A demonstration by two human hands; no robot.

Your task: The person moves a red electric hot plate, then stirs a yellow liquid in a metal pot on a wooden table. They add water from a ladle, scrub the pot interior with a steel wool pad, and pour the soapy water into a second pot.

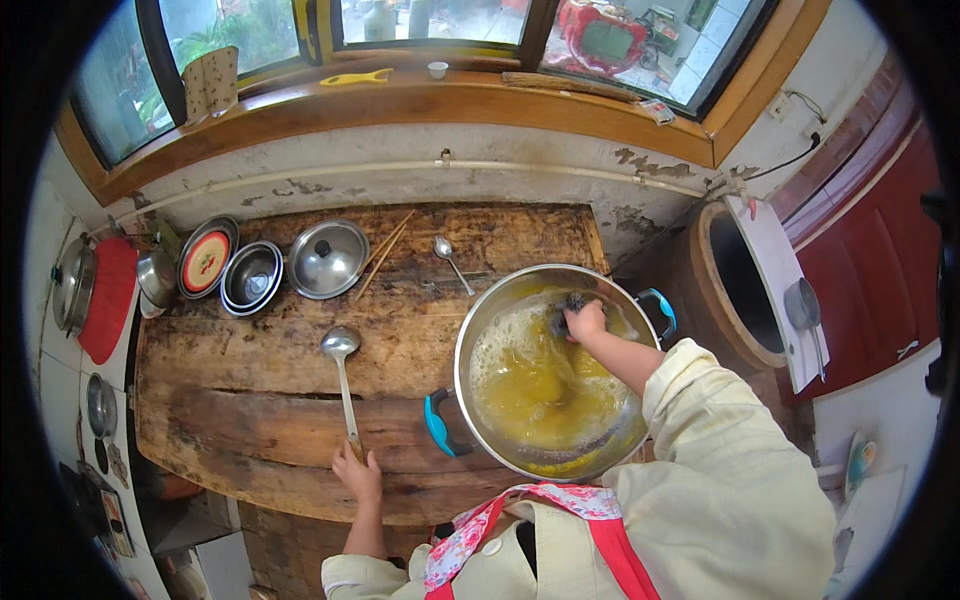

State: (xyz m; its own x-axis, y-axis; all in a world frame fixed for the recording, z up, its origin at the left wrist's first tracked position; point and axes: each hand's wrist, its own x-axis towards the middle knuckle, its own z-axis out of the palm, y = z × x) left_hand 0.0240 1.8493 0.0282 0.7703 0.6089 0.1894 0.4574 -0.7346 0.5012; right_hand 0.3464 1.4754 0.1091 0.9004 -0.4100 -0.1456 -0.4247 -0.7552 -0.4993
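Note:
A large two-handled metal pot (pixel 463 352) stands on the wooden table, with foamy yellowish water (pixel 525 382) in it. Inside it, my right hand (pixel 586 321) grips a dark scrubber (pixel 559 319), probably steel wool, near the far right wall. The hand partly covers the scrubber. Yellow residue (pixel 559 466) clings to the pot's near inner wall. My left hand (pixel 357 472) is closed around the handle end of a metal ladle (pixel 346 390), whose bowl points away from me over the table.
On the wooden table (pixel 420 337), a spoon (pixel 452 262), chopsticks (pixel 386 253), a domed lid (pixel 328 259), nested metal bowls (pixel 252 279) and a patterned dish (pixel 206 261) lie toward the back. A large earthen vat (pixel 709 277) stands right, partly covered by a board (pixel 776 277) holding a small dipper (pixel 802 304).

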